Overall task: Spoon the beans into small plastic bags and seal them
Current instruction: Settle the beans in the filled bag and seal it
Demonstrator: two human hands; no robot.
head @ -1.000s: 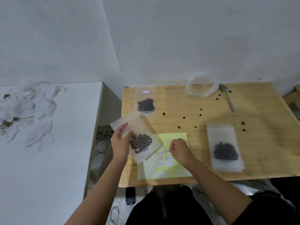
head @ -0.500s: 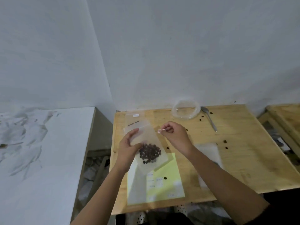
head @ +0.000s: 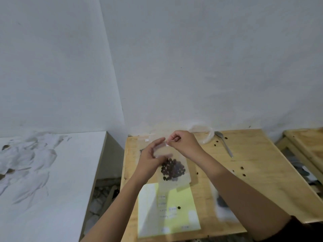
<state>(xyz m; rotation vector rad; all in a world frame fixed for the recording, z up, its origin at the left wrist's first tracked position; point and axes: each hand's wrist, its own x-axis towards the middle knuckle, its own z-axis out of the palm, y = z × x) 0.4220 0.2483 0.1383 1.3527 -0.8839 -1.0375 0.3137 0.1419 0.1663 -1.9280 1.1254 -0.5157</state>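
Centre frame, I see L hand (head: 150,159) gripping small clear plastic bag of dark beans (head: 172,170) over wooden tabletop (head: 253,165); R hand (head: 183,144) pinches white tab (head: 167,145) at its top. Bag's filled, seal prob not yet done

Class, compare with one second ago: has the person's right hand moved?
Yes. The right hand has left the yellow sheet and moved toward the far wall, now pinching the top of the bag that the left hand holds.

right hand (head: 183,145): left the yellow sheet (head: 185,199) toward 12 o'clock, carried a sticker (head: 167,144) to the bag (head: 174,182) top.
left hand (head: 150,161): raised the bag.
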